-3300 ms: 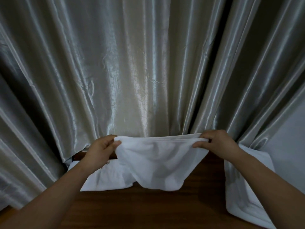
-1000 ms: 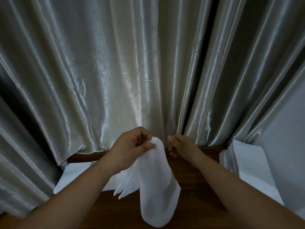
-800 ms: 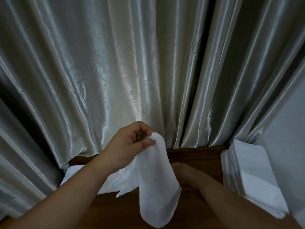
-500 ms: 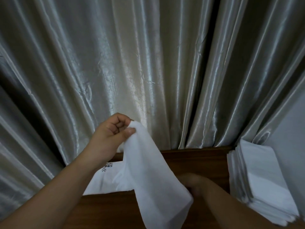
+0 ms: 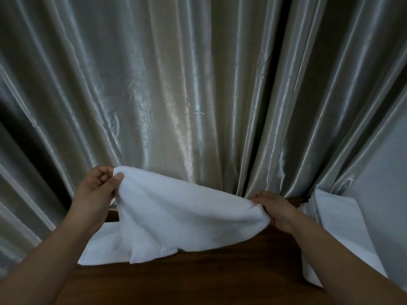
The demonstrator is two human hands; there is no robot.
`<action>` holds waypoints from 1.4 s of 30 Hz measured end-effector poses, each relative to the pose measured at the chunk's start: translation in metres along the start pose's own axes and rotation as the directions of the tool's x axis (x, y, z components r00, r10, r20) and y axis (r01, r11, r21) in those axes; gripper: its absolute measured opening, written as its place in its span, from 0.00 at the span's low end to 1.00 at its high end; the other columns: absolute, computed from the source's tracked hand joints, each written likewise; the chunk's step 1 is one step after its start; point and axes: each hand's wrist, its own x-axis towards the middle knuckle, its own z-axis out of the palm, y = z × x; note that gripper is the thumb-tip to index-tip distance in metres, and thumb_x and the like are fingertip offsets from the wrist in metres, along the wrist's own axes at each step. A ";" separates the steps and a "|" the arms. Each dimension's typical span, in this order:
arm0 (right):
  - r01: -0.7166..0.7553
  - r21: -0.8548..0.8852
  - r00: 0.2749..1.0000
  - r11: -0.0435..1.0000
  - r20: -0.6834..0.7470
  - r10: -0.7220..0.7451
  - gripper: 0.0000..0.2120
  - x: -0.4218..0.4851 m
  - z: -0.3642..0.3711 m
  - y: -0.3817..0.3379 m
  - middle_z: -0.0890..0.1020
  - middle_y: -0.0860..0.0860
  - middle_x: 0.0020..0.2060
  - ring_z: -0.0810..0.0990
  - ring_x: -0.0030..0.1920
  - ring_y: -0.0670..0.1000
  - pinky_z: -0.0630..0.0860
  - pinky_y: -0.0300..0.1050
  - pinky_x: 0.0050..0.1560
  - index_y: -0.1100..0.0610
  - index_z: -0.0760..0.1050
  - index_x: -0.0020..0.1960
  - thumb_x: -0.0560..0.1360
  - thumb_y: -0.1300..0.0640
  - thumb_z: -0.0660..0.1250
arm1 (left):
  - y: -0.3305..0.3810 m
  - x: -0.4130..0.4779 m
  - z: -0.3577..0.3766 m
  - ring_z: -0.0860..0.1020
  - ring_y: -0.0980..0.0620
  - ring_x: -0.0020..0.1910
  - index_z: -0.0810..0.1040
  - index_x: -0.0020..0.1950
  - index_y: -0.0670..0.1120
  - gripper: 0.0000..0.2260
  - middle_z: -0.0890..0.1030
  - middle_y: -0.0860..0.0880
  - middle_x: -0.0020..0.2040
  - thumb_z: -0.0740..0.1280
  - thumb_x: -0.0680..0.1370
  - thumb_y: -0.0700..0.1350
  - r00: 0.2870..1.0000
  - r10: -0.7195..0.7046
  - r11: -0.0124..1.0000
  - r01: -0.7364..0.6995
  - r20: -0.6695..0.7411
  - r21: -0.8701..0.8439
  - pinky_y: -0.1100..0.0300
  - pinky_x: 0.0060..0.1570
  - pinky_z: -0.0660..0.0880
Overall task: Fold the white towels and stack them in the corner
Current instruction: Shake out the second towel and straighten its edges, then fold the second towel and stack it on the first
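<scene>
A white towel (image 5: 176, 208) stretches between my two hands above the dark wooden table (image 5: 220, 278). My left hand (image 5: 97, 188) pinches its upper left corner, raised off the table. My right hand (image 5: 275, 208) grips its right end, lower and close to the table's back edge. The towel's lower edge sags onto a flat pile of white towels (image 5: 105, 249) at the left. A stack of folded white towels (image 5: 326, 219) stands in the right corner, partly behind my right forearm.
A shiny grey curtain (image 5: 198, 84) hangs right behind the table and fills the upper view. Its folds drape over the back edge and touch the folded stack. A pale wall (image 5: 387, 183) borders the right side.
My right hand came up from the table and took the towel's free end, pulling it out to the right. The towel went from hanging below my left hand to spread between both.
</scene>
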 end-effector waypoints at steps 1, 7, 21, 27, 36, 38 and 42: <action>0.022 -0.075 1.000 0.997 0.001 -0.022 0.08 -0.001 -0.001 -0.005 0.83 0.61 0.48 0.81 0.47 0.58 0.77 0.50 0.45 0.59 0.81 0.52 0.79 0.58 0.65 | -0.003 0.004 -0.001 0.78 0.44 0.50 0.78 0.47 0.49 0.04 0.80 0.43 0.48 0.67 0.79 0.40 1.000 -0.017 1.000 0.017 -0.006 -0.024 0.48 0.56 0.75; 0.119 -0.301 0.991 0.946 -0.017 -0.130 0.07 -0.010 -0.005 -0.034 0.84 0.58 0.49 0.82 0.51 0.59 0.84 0.52 0.45 0.57 0.80 0.53 0.79 0.58 0.64 | -0.016 0.027 -0.010 0.78 0.49 0.44 0.77 0.45 0.48 0.05 0.81 0.46 0.43 0.67 0.79 0.39 0.996 -0.063 0.990 0.054 -0.068 -0.129 0.54 0.50 0.75; 0.233 0.349 0.972 0.908 -0.082 -0.219 0.11 -0.022 -0.026 -0.058 0.85 0.56 0.51 0.82 0.49 0.54 0.78 0.50 0.53 0.57 0.82 0.59 0.78 0.59 0.67 | -0.043 0.038 -0.018 0.80 0.48 0.47 0.77 0.40 0.47 0.07 0.84 0.46 0.45 0.68 0.78 0.39 0.959 -0.282 0.951 0.281 0.009 -0.129 0.53 0.52 0.75; 0.285 0.230 0.958 0.930 -0.070 -0.276 0.12 -0.036 -0.038 -0.060 0.82 0.56 0.56 0.77 0.50 0.54 0.76 0.47 0.51 0.57 0.81 0.61 0.79 0.63 0.66 | -0.055 0.041 -0.013 0.76 0.50 0.42 0.77 0.41 0.47 0.06 0.81 0.48 0.42 0.70 0.76 0.39 0.944 -0.331 0.942 0.329 -0.010 -0.063 0.57 0.42 0.69; 0.172 0.257 0.984 0.951 -0.001 -0.177 0.14 -0.036 -0.053 -0.049 0.77 0.58 0.50 0.78 0.41 0.49 0.83 0.37 0.36 0.57 0.79 0.63 0.78 0.63 0.67 | -0.067 0.044 0.002 0.79 0.53 0.31 0.74 0.41 0.43 0.08 0.81 0.45 0.37 0.68 0.76 0.33 0.938 -0.346 0.937 0.347 0.020 -0.053 0.61 0.30 0.76; 0.158 0.237 0.987 0.959 -0.021 -0.158 0.14 -0.034 -0.055 -0.046 0.80 0.56 0.47 0.80 0.39 0.47 0.82 0.37 0.37 0.58 0.79 0.63 0.78 0.64 0.66 | -0.072 0.049 0.004 0.81 0.54 0.27 0.75 0.47 0.42 0.06 0.80 0.46 0.35 0.68 0.77 0.33 0.936 -0.353 0.932 0.353 0.015 -0.082 0.62 0.29 0.80; 0.217 0.293 0.974 0.931 -0.132 -0.186 0.11 -0.020 -0.054 -0.041 0.82 0.57 0.57 0.83 0.56 0.54 0.83 0.43 0.51 0.63 0.80 0.60 0.78 0.64 0.67 | -0.084 0.062 0.012 0.82 0.52 0.32 0.77 0.55 0.43 0.08 0.80 0.44 0.46 0.68 0.78 0.33 0.935 -0.354 0.933 0.354 0.019 -0.059 0.61 0.38 0.83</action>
